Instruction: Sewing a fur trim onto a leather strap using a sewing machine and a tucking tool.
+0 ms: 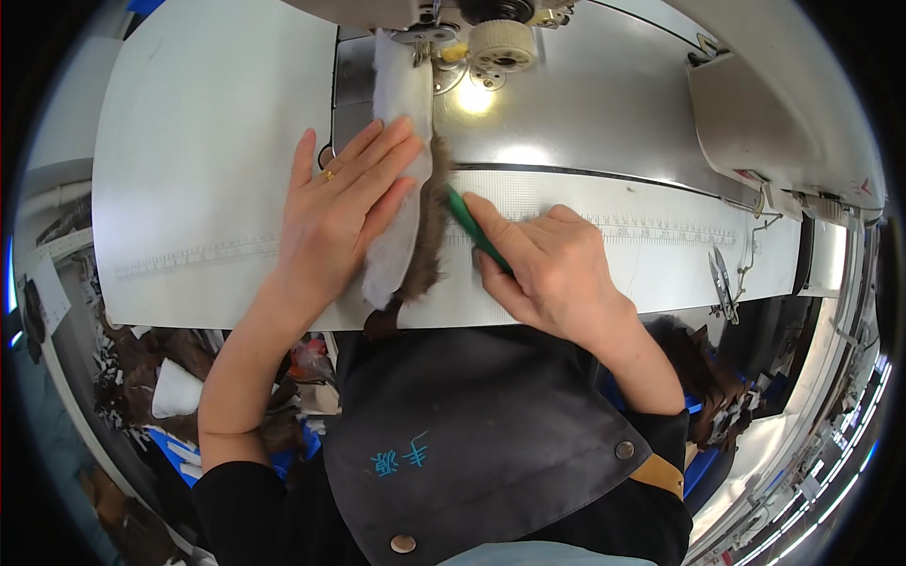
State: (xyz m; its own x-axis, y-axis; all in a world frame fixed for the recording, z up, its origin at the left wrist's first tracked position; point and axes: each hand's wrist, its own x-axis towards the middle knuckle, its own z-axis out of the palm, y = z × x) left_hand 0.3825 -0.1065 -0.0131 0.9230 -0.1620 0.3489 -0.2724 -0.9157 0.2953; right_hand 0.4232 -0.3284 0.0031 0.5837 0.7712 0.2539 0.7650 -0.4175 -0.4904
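Observation:
A long strip of white fluffy padding [404, 90] runs from under the presser foot [422, 55] of a sewing machine toward me. Brown fur [432, 236] sticks out along its right edge, and the near end hangs at the table edge. My left hand [340, 203] lies flat on the strip, fingers stretched out and pointing to the machine. In my right hand [552, 259] is a slim green tool [467, 219], its far end at the fur's right edge. Whether that end has a blade or a point is hidden in the fur.
The white table [198, 170] carries a printed ruler scale. Thread snips [723, 283] lie at its right. The machine's metal bed [585, 94] and handwheel-like white knob [502, 47] are ahead. Brown fur pieces [713, 387] fill blue bins below the table on both sides.

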